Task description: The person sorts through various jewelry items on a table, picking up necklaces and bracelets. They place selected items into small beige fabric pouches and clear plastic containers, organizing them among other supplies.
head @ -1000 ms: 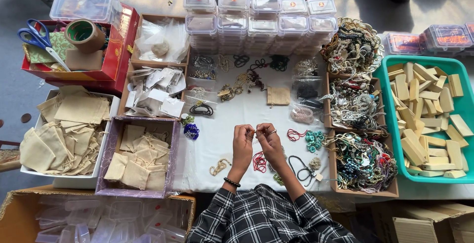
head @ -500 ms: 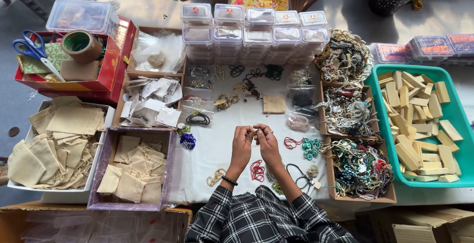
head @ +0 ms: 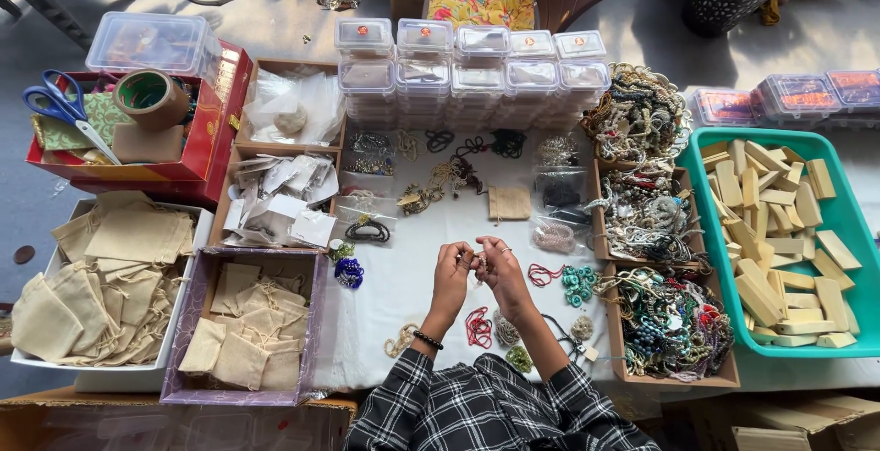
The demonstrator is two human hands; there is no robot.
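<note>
— Fingers first: what do they hold?

— Both sets of fingers are pinched together over the middle of the bench (head: 403, 277). The left hand (head: 452, 272) and the right hand (head: 500, 266) meet at the fingertips, closed on a small beaded piece (head: 476, 261); it is too small to tell its kind for certain.

— Where does the piece lie from each hand?

— Right between them, raised a little off the white cloth. It seems to run across from one hand to the other, so neither hand is nearer; each grips an end.

— And just around the hands?

— A red bead string (head: 478, 327) lies near the wrists, another red loop (head: 543, 274) just right of the right hand, and teal beads (head: 579, 283) beyond that. A blue bead bundle (head: 348, 272) sits to the left.

— Farther out?

— Cloth pouches in a purple box (head: 176, 323) on the left, a tangle of bracelets in a brown tray (head: 674, 379) on the right, and a green bin (head: 710, 258) of pale wooden blocks past it. Stacked clear boxes (head: 472, 71) stand at the far edge, and scissors (head: 64, 112) rest on a red box.
</note>
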